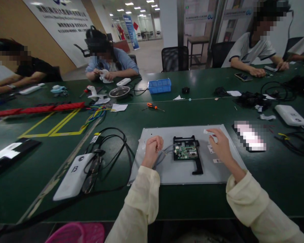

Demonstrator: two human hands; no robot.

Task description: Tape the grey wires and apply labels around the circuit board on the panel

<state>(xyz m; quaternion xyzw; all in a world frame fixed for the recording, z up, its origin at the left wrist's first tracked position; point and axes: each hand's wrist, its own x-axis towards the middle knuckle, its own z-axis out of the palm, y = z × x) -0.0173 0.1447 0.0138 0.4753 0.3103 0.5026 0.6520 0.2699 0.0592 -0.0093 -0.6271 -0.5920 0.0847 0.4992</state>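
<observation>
A flat grey panel (167, 175) lies on the table in front of me. On its middle sits a black plastic frame (198, 166) with a green circuit board (186, 153), and grey cables (163, 156) run from the board's left side. My left hand (153, 148) is closed in a fist over the panel's left part, near those cables; whatever its fingers may hold is hidden. Over the right part is my right hand (220, 145), thumb and index finger apart. A small white piece (205, 131) shows at the index fingertip; I cannot tell whether it is touched. White labels (217, 161) are on the panel nearby.
Right of the panel lies a phone (250, 136). To the left are a white power bank (72, 175), eyeglasses (92, 173) and black cables (125, 141). Beyond the panel are an orange screwdriver (153, 106), a blue basket (159, 86) and a metal bowl (119, 92). Several people sit across the table.
</observation>
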